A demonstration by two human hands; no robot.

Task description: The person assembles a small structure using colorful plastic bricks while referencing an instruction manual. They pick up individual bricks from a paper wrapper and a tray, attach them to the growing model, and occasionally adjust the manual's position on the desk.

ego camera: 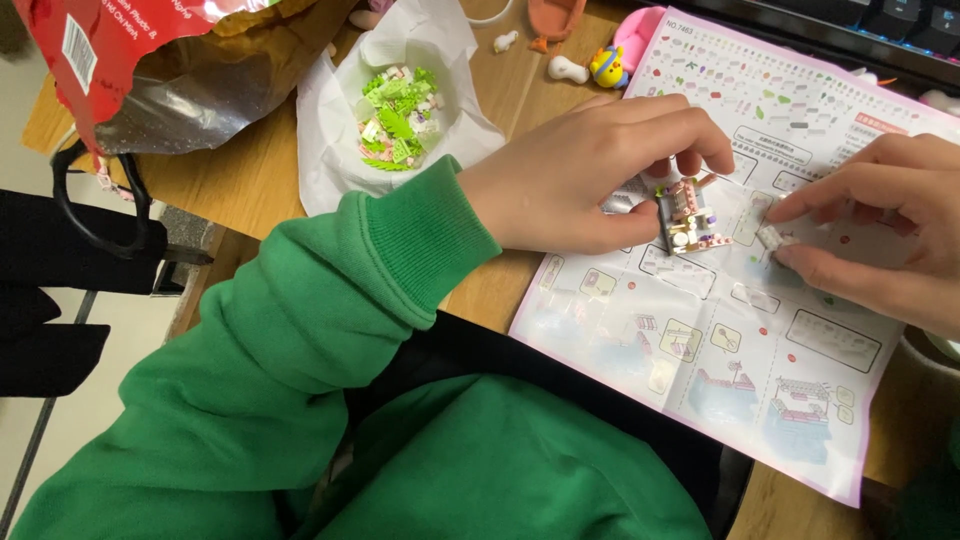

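Here the wooden table (pixel 270 175) carries everything, running from the upper left toward the lower right under a green sleeve (pixel 300 350). At its far left corner slumps a big red and silver foil bag (pixel 170 70), overhanging the edge. Across the right half of the table lies a pink-bordered instruction sheet (pixel 720 340), printed with small step drawings, its near corner reaching past the table's near edge. Beside the foil bag, toward the far edge, an opened white plastic pouch (pixel 330 130) holds a heap of green, white and pink toy bricks (pixel 398 120).

The left hand (pixel 580 180) rests on the sheet's left part, fingers curled narrowly, thumb and fingertips pinching a small brick model (pixel 688 215) in pink, grey and tan, which stands on the sheet near its middle. The right hand (pixel 880 225) comes in from the right edge, its fingers drawn close together and gripping a small white brick (pixel 772 237) just beside the model, apart from it by a slim gap.

Along the far edge sit a small yellow toy figure (pixel 607 66) and two tiny white pieces (pixel 565 68), well apart from the hands.
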